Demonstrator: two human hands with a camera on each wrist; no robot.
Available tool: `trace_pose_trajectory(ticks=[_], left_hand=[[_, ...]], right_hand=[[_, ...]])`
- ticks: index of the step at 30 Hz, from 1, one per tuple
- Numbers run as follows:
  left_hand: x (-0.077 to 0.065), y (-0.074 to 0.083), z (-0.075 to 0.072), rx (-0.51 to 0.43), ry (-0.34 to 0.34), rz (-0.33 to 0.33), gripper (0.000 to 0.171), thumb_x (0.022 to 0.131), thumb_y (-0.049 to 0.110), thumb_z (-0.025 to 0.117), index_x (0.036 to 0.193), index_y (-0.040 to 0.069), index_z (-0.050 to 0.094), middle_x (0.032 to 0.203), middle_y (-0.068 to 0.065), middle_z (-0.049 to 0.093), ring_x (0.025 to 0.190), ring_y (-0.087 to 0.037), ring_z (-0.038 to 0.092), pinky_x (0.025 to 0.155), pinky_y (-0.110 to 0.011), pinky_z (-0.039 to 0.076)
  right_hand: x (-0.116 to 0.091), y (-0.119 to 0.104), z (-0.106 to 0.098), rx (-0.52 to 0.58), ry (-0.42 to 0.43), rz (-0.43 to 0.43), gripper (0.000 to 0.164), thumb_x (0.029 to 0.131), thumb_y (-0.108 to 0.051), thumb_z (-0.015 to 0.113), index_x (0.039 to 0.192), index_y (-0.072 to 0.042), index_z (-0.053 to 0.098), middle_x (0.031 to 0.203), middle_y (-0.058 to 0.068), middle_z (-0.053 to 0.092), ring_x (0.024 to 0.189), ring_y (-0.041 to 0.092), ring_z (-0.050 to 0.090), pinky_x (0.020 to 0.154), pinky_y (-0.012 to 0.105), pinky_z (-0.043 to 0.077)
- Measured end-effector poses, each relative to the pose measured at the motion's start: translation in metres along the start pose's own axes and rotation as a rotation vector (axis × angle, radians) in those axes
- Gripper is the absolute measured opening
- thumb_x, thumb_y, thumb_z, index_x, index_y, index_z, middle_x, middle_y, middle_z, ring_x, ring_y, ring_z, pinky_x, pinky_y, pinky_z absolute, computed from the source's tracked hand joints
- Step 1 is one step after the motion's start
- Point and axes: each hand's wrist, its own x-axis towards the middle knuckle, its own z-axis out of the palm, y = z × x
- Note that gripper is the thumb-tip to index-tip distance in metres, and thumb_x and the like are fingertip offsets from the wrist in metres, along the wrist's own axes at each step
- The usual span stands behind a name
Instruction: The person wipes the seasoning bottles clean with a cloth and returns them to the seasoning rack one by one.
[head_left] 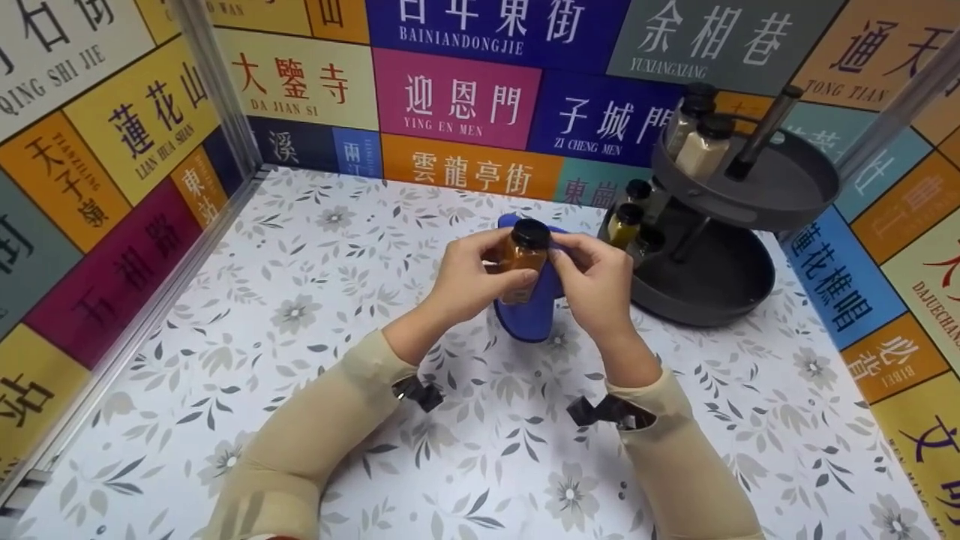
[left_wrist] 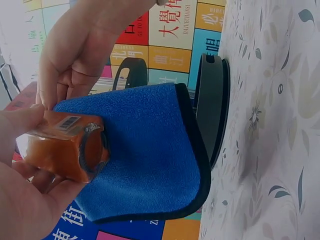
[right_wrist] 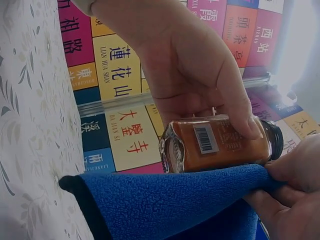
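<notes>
My left hand (head_left: 474, 271) grips a glass spice jar (right_wrist: 215, 142) with a black lid and orange-brown contents, thumb and fingers on its sides. In the right wrist view a barcode label shows on the glass. A blue cloth (left_wrist: 145, 150) with dark edging hangs from my right hand (head_left: 598, 279), which pinches it close to the lid. The cloth lies against the jar's side in the right wrist view. Both hands are held near each other over the table. Part of the jar is hidden behind the left fingers.
A dark two-tier round rack (head_left: 701, 300) stands at the right. Light-filled jars (head_left: 703, 150) sit on its upper tier, and smaller black-capped jars (head_left: 624, 225) on the lower one. The floral-patterned table (head_left: 300, 420) is backed by panels of coloured signs (head_left: 457, 97).
</notes>
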Motion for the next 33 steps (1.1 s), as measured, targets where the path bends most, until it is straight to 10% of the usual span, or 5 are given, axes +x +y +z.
trace_pose_trajectory(ticks=[33], left_hand=[[0.005, 0.008, -0.006, -0.084, 0.254, -0.125, 0.037, 0.092, 0.026, 0.085, 0.123, 0.008, 0.077, 0.107, -0.009, 0.079, 0.095, -0.018, 0.074, 0.085, -0.03, 0.063]], right_hand=[[-0.016, -0.002, 0.026, -0.093, 0.083, -0.249, 0.026, 0.084, 0.011, 0.076, 0.105, -0.002, 0.085, 0.104, 0.014, 0.082, 0.102, 0.026, 0.08, 0.089, 0.02, 0.061]])
